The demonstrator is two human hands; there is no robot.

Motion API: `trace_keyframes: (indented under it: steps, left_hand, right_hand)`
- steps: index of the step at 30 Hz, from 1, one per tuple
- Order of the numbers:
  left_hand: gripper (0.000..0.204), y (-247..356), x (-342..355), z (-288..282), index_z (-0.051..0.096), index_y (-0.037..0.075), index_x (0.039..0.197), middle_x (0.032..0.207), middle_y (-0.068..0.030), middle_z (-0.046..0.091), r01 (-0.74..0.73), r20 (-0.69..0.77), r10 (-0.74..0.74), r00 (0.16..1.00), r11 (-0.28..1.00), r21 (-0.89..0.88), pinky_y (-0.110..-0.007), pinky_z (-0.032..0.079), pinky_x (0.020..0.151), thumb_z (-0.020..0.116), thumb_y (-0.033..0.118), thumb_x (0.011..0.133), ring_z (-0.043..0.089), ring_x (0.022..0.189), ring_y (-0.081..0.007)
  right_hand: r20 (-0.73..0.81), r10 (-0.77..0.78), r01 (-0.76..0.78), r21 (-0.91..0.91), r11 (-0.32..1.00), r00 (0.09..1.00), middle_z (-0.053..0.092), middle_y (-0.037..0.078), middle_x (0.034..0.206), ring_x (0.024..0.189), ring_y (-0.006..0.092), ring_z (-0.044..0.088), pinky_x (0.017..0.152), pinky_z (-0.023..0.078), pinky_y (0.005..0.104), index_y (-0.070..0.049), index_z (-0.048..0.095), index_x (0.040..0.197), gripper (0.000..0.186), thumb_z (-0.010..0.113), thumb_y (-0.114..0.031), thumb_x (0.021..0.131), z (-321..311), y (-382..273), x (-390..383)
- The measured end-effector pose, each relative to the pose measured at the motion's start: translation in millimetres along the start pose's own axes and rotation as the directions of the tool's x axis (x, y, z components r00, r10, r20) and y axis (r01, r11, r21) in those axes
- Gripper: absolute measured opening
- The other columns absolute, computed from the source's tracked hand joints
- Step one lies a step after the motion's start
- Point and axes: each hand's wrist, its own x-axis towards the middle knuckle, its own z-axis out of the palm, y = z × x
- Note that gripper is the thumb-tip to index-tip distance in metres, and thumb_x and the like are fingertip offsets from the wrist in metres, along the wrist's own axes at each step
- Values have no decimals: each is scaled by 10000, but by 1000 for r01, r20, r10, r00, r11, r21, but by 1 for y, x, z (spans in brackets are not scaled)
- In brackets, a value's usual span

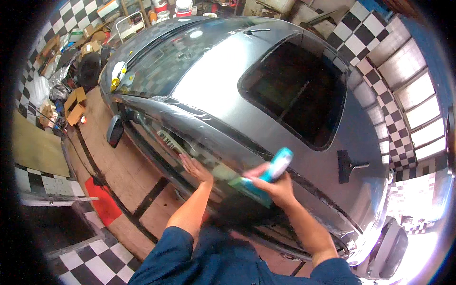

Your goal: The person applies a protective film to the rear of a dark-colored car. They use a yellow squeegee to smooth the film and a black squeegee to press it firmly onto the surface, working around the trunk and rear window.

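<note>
A grey car point(218, 114) stands in front of me, its side windows close to my body. My right hand point(275, 187) is closed round a turquoise-and-white hand tool that looks like a squeegee point(281, 164). Its wide greenish lower edge meets the side window point(225, 171), though motion blurs that end. Further left along the same glass, my left hand point(195, 170) is open, its fingers stretched out toward the pane; whether it presses on it I cannot tell.
A black squeegee point(344, 166) lies on the roof behind the dark sunroof point(299, 90). Yellow-topped bottles point(116, 78) rest by the windscreen. The side mirror point(115, 130) sticks out at left. Cardboard boxes point(75, 105) and clutter line the far left.
</note>
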Motion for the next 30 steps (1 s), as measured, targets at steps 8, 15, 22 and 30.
trace_keyframes:
  steps: [8,15,22,30]
  left_hand:
    - [400,2,-1,4,423,12,1347,1393,-192,402,128,6,-128,992,987,-100,-404,305,1054,372,180,988,387,1278,-330]
    - [389,-51,6,19,429,101,1368,1412,-116,401,26,-28,-25,999,998,56,-347,375,1020,363,175,992,430,1259,-265]
    - [525,-25,17,-19,336,-28,1374,1433,-201,319,338,375,-309,874,941,-14,-379,239,1094,396,306,973,291,1332,-332]
    - [211,-63,-54,-133,546,113,838,745,9,518,489,764,-517,386,817,306,-301,396,593,551,319,886,488,682,-134]
  right_hand:
    - [-767,-98,446,259,857,634,612,194,1067,1029,270,566,945,428,402,-23,554,1018,235,590,-125,809,-132,66,-188]
    - [-915,-94,564,159,810,393,614,141,1068,980,199,574,890,455,338,-9,563,1048,216,551,-169,904,-184,88,-198]
    - [-966,-205,506,-100,857,155,605,66,904,802,125,556,739,449,271,40,577,983,251,608,-195,900,-181,112,-184]
    - [-959,-227,461,-125,878,172,577,25,891,810,97,515,753,416,254,12,592,978,223,628,-192,895,-180,132,-181]
